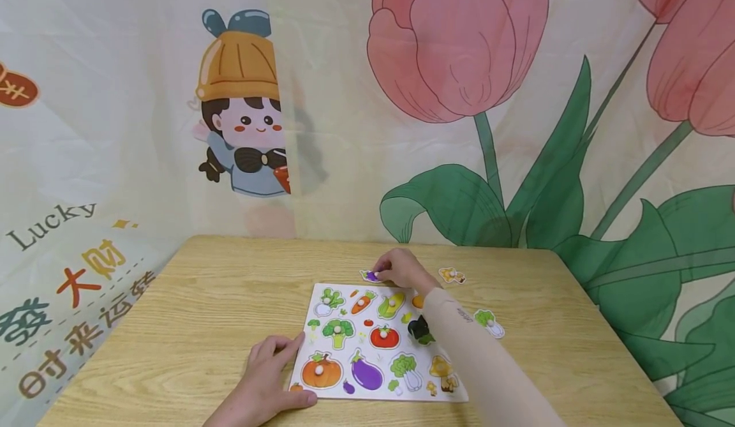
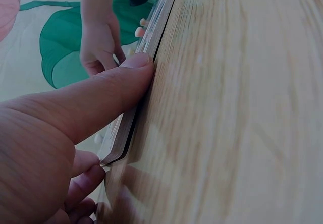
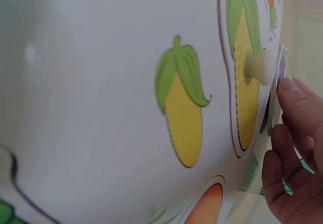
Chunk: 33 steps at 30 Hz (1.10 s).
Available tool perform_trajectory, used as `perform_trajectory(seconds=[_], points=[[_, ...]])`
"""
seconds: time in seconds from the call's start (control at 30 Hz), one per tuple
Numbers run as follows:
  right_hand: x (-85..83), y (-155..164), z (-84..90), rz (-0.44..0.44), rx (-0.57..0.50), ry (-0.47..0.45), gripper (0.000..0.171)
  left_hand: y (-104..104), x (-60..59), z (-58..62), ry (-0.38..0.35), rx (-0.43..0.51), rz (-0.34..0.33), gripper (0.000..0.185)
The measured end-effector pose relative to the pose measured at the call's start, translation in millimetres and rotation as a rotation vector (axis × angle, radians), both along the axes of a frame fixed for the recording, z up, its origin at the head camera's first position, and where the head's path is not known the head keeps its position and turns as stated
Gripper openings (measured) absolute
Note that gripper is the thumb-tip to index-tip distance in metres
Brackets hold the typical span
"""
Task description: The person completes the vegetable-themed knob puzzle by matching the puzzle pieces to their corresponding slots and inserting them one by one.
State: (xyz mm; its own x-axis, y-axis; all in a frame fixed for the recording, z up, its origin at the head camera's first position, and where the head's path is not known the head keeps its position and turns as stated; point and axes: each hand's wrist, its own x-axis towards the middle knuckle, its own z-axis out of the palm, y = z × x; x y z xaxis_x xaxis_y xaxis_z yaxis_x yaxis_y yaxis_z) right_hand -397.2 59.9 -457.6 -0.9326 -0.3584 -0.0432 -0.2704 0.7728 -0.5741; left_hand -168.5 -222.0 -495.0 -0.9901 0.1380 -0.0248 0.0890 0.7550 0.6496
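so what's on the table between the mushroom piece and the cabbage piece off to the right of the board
Nothing: in the head view the stretch of table between the mushroom piece and the cabbage piece is bare wood.

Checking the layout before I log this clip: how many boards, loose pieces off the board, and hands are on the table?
Board: 1
Loose pieces: 3, namely purple piece, mushroom piece, green piece
Hands: 2, left hand at the board's edge, right hand on the purple piece
Total: 6
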Motion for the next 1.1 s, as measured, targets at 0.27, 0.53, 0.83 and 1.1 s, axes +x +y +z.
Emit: perform_trajectory(seconds=[0.27, 0.53, 0.83, 1.1], points=[[13.1, 2.5, 11.7, 0.043, 0.004, 0.025, 0.007, 0.5, 0.0, 1.5, -0.004, -0.029, 0.009, 0.115], [41.3, 5.0, 27.0, 0.166, 0.007, 0.119, 0.005, -4.5, -0.8, 1.0, 0.096, -0.101, -0.025, 0.117], [78.7, 4.7, 34.7, 0.273, -0.011, 0.146, 0.005, -5.0, -1.2, 1.0, 0.093, -0.086, -0.040, 0.119], [111.4, 10.7, 28.3, 0.291, -0.058, 0.119, 0.008, -4.0, -1.4, 0.2, 0.085, -0.089, -0.033, 0.117]])
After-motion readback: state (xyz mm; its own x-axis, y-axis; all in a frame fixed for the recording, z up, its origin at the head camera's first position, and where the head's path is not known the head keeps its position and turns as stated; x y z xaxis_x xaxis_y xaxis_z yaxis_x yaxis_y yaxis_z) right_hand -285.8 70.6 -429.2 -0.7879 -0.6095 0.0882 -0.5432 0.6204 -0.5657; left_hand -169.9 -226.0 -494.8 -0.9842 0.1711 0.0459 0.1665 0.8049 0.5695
